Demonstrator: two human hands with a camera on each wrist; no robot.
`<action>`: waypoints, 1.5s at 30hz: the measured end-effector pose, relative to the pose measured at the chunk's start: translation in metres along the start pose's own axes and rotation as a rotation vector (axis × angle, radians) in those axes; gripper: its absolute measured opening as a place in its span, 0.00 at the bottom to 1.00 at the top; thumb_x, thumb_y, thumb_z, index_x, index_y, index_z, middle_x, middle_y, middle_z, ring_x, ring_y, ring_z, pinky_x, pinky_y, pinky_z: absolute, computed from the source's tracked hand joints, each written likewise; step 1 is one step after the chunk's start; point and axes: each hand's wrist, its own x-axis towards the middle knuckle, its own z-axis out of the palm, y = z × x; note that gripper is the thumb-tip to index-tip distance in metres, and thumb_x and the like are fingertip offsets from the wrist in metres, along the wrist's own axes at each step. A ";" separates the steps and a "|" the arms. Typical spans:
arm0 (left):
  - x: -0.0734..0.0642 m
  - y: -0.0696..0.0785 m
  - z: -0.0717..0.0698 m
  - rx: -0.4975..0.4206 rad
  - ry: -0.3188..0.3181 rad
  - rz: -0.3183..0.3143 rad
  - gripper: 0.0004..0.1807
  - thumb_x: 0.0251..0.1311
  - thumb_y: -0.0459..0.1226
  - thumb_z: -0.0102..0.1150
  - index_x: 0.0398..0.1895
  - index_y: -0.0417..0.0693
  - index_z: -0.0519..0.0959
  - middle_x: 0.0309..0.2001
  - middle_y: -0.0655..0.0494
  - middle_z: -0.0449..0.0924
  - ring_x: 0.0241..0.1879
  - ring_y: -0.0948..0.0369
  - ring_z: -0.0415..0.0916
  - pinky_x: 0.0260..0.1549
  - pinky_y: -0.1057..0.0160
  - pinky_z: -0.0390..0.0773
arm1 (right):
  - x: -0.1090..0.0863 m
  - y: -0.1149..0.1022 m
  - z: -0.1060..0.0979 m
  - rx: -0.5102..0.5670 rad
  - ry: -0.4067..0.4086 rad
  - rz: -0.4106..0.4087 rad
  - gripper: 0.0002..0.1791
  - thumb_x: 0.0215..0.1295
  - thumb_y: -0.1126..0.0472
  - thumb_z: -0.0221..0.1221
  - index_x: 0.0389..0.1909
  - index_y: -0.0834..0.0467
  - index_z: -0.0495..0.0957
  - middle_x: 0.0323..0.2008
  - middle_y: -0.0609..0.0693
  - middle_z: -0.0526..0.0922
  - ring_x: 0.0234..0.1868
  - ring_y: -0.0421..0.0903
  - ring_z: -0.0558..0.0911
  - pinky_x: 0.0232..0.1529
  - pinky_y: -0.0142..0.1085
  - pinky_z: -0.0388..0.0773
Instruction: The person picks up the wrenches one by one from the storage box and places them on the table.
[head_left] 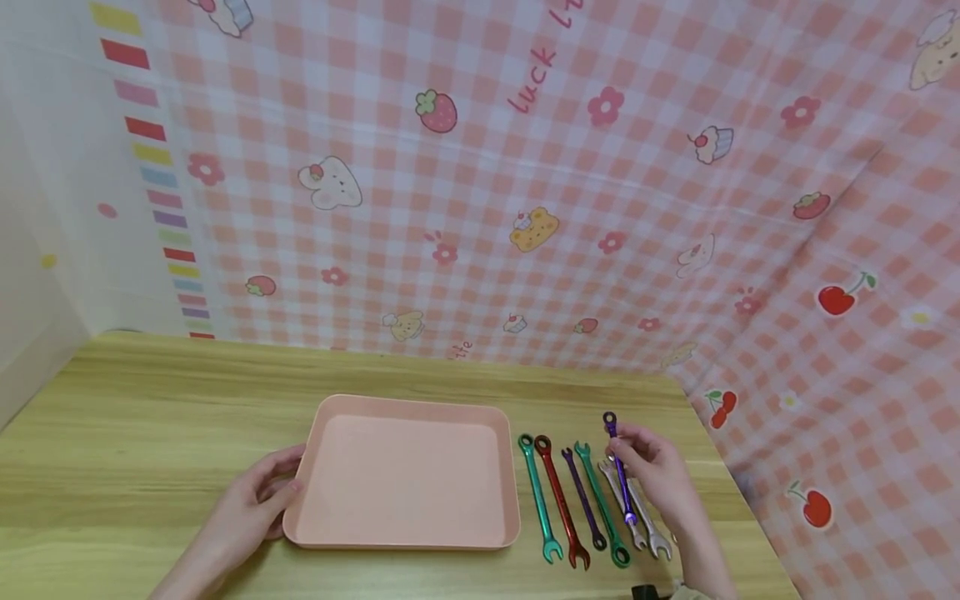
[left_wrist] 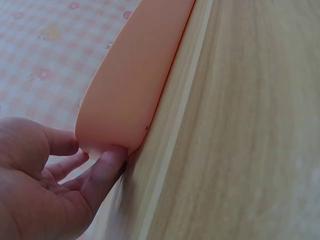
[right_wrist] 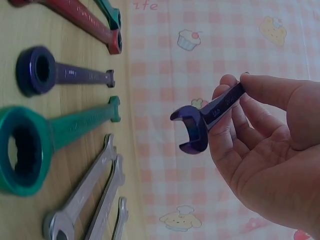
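My right hand [head_left: 660,471] pinches a purple combination wrench [head_left: 621,471] between thumb and fingers, raised over the silver wrenches. Its open-end jaw points toward the camera in the right wrist view, where the shank [right_wrist: 222,107] runs back into the fingers. On the left, my left hand [head_left: 258,500] holds the end wall of a pink rectangular tray [head_left: 401,547]. Its thumb and fingers press the tray's outer side [left_wrist: 127,75] in the left wrist view. The tray lies flat on the table with nothing inside.
Right of the tray lie a teal wrench [head_left: 540,496], a red wrench [head_left: 562,504], a small dark purple wrench [head_left: 585,500], a green wrench [head_left: 602,504] and several silver wrenches [head_left: 651,525]. A pink checkered cloth [head_left: 480,183] hangs behind and right of the wooden table [head_left: 187,383].
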 end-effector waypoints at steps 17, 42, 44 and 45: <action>-0.001 0.000 0.000 -0.005 -0.009 0.002 0.30 0.80 0.32 0.48 0.81 0.39 0.57 0.74 0.28 0.68 0.47 0.76 0.79 0.39 0.65 0.90 | 0.003 0.025 -0.028 -0.062 0.040 0.044 0.22 0.80 0.64 0.54 0.66 0.73 0.72 0.44 0.49 0.90 0.40 0.26 0.83 0.40 0.27 0.85; -0.002 0.002 -0.001 0.007 -0.010 -0.002 0.30 0.80 0.33 0.48 0.81 0.38 0.57 0.74 0.29 0.69 0.46 0.76 0.80 0.38 0.66 0.89 | 0.007 0.056 -0.073 -0.286 0.061 0.091 0.24 0.80 0.59 0.56 0.66 0.71 0.74 0.44 0.54 0.91 0.39 0.29 0.83 0.39 0.26 0.81; -0.002 0.002 0.000 0.003 -0.011 0.005 0.30 0.80 0.33 0.48 0.81 0.38 0.57 0.74 0.28 0.68 0.46 0.76 0.79 0.38 0.66 0.89 | 0.011 0.058 -0.073 -0.343 0.047 0.066 0.23 0.80 0.58 0.56 0.66 0.71 0.75 0.46 0.59 0.91 0.39 0.30 0.83 0.38 0.26 0.80; -0.002 0.003 0.000 0.000 -0.011 0.007 0.30 0.80 0.33 0.48 0.81 0.37 0.57 0.74 0.28 0.68 0.46 0.76 0.79 0.38 0.66 0.89 | 0.012 0.058 -0.073 -0.370 0.041 0.049 0.23 0.80 0.59 0.56 0.65 0.71 0.76 0.47 0.61 0.91 0.40 0.31 0.83 0.38 0.26 0.79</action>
